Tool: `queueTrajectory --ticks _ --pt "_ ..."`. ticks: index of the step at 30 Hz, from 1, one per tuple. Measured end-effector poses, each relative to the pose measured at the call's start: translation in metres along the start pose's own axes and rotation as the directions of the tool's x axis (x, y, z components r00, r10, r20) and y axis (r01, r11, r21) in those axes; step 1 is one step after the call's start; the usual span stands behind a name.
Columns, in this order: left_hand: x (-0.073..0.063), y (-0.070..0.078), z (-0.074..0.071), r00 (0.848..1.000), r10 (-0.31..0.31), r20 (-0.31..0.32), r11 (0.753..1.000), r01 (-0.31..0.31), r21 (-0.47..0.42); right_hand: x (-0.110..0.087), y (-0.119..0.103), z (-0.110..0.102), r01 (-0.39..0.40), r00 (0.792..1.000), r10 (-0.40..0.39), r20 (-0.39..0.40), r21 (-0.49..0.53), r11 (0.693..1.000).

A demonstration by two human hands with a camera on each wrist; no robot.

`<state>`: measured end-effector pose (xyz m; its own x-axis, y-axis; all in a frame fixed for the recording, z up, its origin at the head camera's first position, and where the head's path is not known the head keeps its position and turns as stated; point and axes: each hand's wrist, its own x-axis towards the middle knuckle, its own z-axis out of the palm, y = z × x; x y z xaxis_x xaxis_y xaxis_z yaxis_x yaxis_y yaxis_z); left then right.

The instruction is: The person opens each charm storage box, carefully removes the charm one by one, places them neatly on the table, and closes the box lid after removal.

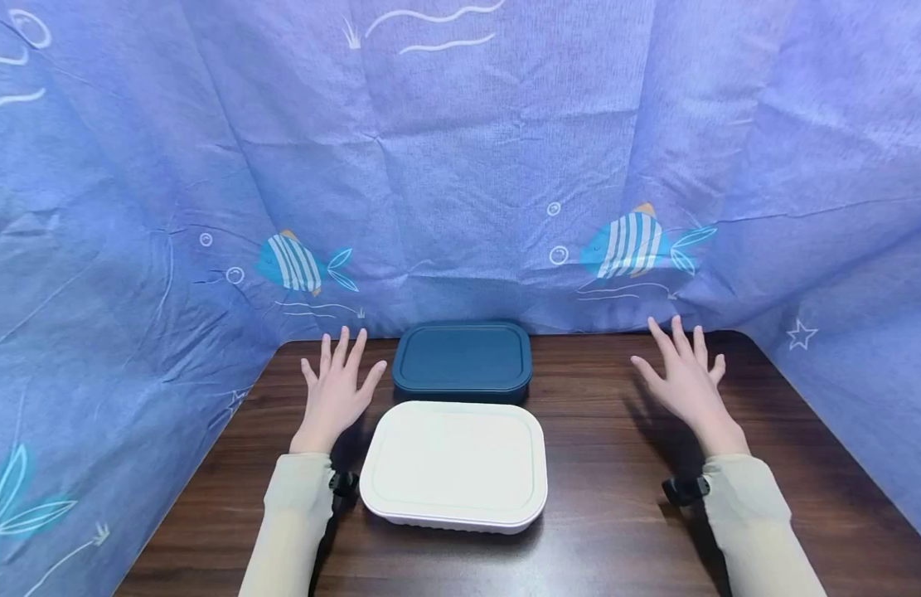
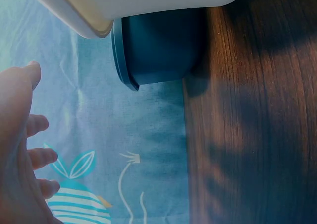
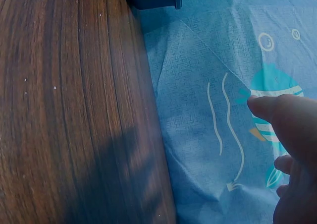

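A white lidded box lies on the table in the head view, its lid on. Behind it, by the curtain, is a dark blue lidded box, also covered; its side shows in the left wrist view. My left hand hovers to the left of both boxes, fingers spread and holding nothing. Far to the right of the boxes, my right hand is held over the table with its fingers apart, touching nothing. What the boxes contain is hidden.
The boxes stand on a dark wooden table. A blue curtain with printed fish hangs along the table's back edge and both sides. A small black device sits at the right wrist, and another at the left.
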<state>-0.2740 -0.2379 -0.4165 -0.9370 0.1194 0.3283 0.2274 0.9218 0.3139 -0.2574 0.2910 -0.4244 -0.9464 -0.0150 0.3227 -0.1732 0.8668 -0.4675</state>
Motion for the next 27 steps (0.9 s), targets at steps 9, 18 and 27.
queueTrajectory --ticks 9,18,27 --pt "-0.001 0.0 -0.004 1.0 0.004 -0.002 1.0 -0.004 -0.01 -0.002 0.001 -0.003 0.001 1.0 -0.001 0.003 0.004 1.0" --pt "-0.004 0.003 -0.002 1.0 0.018 -0.011 1.0 -0.019 -0.024 -0.008 -0.003 -0.006 0.023 1.0 -0.023 -0.001 0.025 0.999" --pt "-0.019 0.013 0.0 0.997 0.078 0.001 0.99 -0.077 -0.119 -0.011 -0.023 0.001 0.151 0.989 -0.15 -0.019 0.133 0.98"
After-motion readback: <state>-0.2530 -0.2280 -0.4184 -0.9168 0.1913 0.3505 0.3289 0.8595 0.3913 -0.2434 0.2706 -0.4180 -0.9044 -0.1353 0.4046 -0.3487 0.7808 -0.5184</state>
